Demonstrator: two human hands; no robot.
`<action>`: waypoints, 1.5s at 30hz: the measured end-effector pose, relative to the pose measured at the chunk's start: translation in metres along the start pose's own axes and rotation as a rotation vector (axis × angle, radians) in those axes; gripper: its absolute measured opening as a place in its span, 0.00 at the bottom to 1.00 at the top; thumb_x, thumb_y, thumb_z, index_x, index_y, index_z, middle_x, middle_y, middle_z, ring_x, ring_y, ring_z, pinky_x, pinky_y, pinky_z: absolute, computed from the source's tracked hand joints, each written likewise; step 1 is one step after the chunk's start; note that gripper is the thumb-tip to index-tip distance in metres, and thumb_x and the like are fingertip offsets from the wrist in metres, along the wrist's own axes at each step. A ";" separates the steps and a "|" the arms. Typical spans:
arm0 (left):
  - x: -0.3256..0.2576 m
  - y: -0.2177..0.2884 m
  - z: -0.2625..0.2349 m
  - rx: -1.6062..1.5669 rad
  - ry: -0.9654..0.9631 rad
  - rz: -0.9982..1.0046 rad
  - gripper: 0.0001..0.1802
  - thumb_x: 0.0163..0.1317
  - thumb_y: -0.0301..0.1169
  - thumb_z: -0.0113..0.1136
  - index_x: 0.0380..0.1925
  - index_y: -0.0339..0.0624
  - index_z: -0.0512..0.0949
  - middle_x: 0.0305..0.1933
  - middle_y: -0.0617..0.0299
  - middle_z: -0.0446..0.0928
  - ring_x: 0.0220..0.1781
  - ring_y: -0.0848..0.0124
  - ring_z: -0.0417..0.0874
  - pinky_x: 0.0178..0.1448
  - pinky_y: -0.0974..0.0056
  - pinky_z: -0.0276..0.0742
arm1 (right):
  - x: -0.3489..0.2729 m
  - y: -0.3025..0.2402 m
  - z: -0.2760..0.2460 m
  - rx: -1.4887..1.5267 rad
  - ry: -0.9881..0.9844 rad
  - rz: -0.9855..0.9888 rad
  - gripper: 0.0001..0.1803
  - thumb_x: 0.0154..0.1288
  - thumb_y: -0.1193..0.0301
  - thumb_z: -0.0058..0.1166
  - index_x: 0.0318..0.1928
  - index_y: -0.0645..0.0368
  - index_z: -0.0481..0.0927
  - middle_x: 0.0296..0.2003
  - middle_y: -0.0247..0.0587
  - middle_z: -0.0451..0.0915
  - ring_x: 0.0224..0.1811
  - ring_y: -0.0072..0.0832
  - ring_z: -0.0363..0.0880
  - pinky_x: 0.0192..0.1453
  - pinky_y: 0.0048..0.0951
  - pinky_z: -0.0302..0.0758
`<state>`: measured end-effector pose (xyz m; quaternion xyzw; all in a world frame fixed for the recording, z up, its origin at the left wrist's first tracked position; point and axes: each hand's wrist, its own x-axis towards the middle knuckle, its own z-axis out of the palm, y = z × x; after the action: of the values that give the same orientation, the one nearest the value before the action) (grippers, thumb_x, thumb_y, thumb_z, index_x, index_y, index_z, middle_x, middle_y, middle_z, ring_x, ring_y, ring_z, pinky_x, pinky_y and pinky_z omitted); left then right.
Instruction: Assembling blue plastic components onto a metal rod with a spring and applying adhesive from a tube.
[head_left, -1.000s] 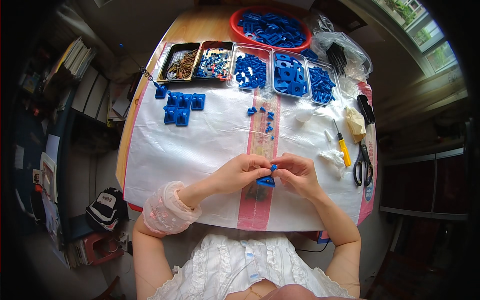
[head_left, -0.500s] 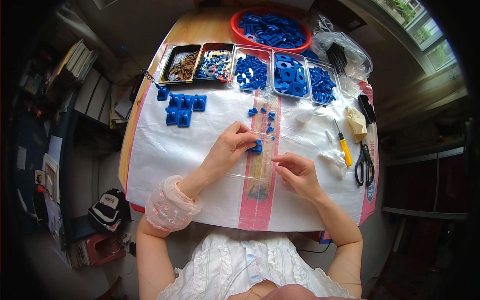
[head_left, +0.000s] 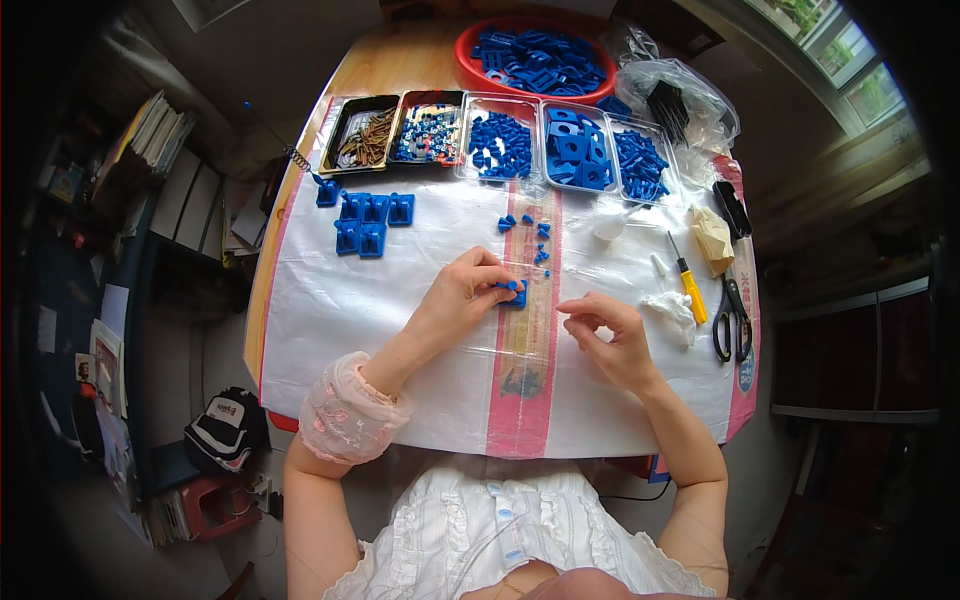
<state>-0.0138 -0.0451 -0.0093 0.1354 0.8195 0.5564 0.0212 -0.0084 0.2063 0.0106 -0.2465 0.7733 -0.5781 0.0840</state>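
With the blue part [head_left: 518, 292] pinched at our left hand's [head_left: 464, 298] fingertips over the table [head_left: 384, 46], and our right hand [head_left: 618, 340] seemingly empty, loosely parted nearby, we best grip lightly and hold the piece level.

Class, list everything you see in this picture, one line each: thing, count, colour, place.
Gripped part: 1, blue, mid-table
Square-based pieces: 6, blue, table's left
Loose bits: several, blue, beyond gripped part
Black trays: 2, black, row's left
Clear trays: 3, clear, row's right
Basin: 1, red, far end
Plastic bag: 1, clear, far right
Screwdriver: 1, yellow-handled, right
Scissors: 1 pair, black, right
Tissue: 1, white, beside screwdriver
Packet: 1, beige, beyond screwdriver
Sheet: 1, white and pink, on table
Table: 1, light brown, centre
Backpack: 1, black and white, lower left
Stool: 1, red, lower left
Window: 1, pale-framed, upper right
Cuff: 1, pink, left forearm
Left hand: 1, bare, on gripped part
Right hand: 1, bare, apart from it
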 end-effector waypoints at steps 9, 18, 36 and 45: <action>-0.001 0.003 -0.001 0.010 -0.009 -0.025 0.10 0.60 0.21 0.65 0.41 0.42 0.87 0.43 0.62 0.78 0.44 0.71 0.81 0.49 0.69 0.78 | 0.002 -0.040 -0.033 -0.507 0.166 -0.308 0.15 0.55 0.86 0.62 0.43 0.59 0.84 0.27 0.36 0.79 0.22 0.21 0.75 0.25 0.22 0.70; 0.000 0.007 -0.003 -0.012 -0.024 -0.012 0.14 0.53 0.23 0.72 0.42 0.41 0.86 0.43 0.61 0.79 0.45 0.71 0.82 0.51 0.68 0.78 | -0.007 -0.061 -0.032 -0.716 -0.048 -0.265 0.08 0.60 0.75 0.63 0.41 0.57 0.82 0.30 0.36 0.79 0.26 0.32 0.80 0.29 0.33 0.74; 0.003 -0.005 -0.006 -0.049 0.011 -0.027 0.15 0.48 0.25 0.76 0.39 0.40 0.86 0.37 0.63 0.79 0.35 0.76 0.78 0.42 0.71 0.76 | 0.066 -0.011 0.027 -0.322 -0.120 -0.159 0.06 0.61 0.74 0.61 0.37 0.63 0.82 0.30 0.46 0.80 0.33 0.42 0.81 0.39 0.38 0.76; 0.005 -0.001 -0.009 -0.018 -0.013 -0.044 0.15 0.48 0.24 0.76 0.39 0.40 0.86 0.37 0.64 0.78 0.35 0.78 0.77 0.42 0.72 0.75 | 0.063 -0.013 0.029 -0.310 -0.099 -0.160 0.05 0.62 0.74 0.60 0.37 0.63 0.81 0.29 0.47 0.80 0.32 0.44 0.81 0.38 0.40 0.75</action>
<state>-0.0204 -0.0524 -0.0061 0.1207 0.8172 0.5622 0.0400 -0.0467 0.1485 0.0231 -0.3453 0.8259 -0.4441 0.0369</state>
